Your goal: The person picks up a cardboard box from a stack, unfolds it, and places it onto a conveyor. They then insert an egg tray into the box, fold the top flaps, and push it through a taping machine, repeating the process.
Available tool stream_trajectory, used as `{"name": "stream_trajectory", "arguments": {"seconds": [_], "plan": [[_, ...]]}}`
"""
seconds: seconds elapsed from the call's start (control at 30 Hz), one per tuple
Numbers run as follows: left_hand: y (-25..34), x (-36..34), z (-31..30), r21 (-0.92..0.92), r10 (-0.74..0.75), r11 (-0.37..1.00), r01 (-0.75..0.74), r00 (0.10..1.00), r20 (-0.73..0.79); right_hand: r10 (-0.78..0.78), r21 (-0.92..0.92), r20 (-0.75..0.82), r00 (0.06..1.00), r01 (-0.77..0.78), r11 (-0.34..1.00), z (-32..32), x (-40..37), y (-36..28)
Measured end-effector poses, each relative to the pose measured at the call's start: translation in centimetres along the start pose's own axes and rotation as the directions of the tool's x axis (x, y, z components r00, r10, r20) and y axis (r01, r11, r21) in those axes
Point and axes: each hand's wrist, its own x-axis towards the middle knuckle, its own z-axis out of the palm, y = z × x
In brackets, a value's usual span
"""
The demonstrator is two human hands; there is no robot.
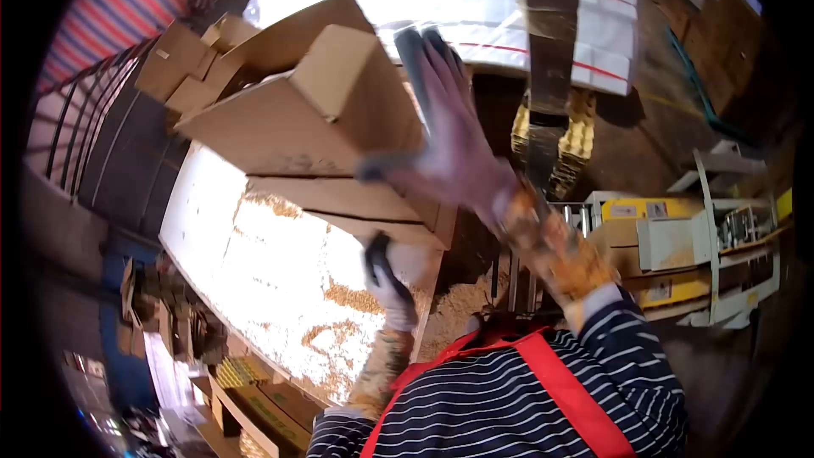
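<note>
A brown cardboard carton (271,131) stands tilted over a bright white worktable (199,195), its flaps folded out. My right hand (449,140), in a grey-and-mauve glove with dark fingertips, is spread wide and overlaps the carton's right side in this view. Its thumb points left across the carton wall. Below the carton's lower flap (339,199) is my left hand (390,284), gloved likewise. Its dark fingers stretch upward, their tips close beneath the flap edge, with nothing visible in them. Patterned sleeve covers wrap both forearms.
Sawdust-like crumbs (352,297) are scattered over the worktable. Behind it lies a large white wrapped stack (475,8) with red lines. A yellow-and-white roller machine (657,237) stands at right. Flattened cardboard (271,411) sits at lower left, near a striped cloth (127,13) higher up.
</note>
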Motion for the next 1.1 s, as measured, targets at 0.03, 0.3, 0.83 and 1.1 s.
{"name": "stream_trajectory", "arguments": {"seconds": [0.03,0.3,0.83,1.1], "plan": [[2.2,1.7,-0.3,-0.045,0.034,0.998,-0.041,0.989,-0.144,-0.095,0.039,-0.094,0.991,0.099,0.994,2.8,2.5,0.2],[1.4,8.1,0.7,-0.276,-0.072,0.960,0.055,0.996,-0.053,0.303,0.253,0.045,0.952,-0.305,0.918,3.8,3.6,-1.9],[-6.2,-0.1,6.9,-0.097,-0.023,0.983,0.155,0.631,0.776,0.774,0.059,0.038,0.633,-0.774,0.630,-27.3,-26.3,-1.5],[-17.8,-10.6,2.9,0.398,-0.466,0.872,0.285,0.732,0.497,0.838,-0.864,-0.062,0.542,-0.450,0.227,-24.0,-32.2,-3.7]]}}
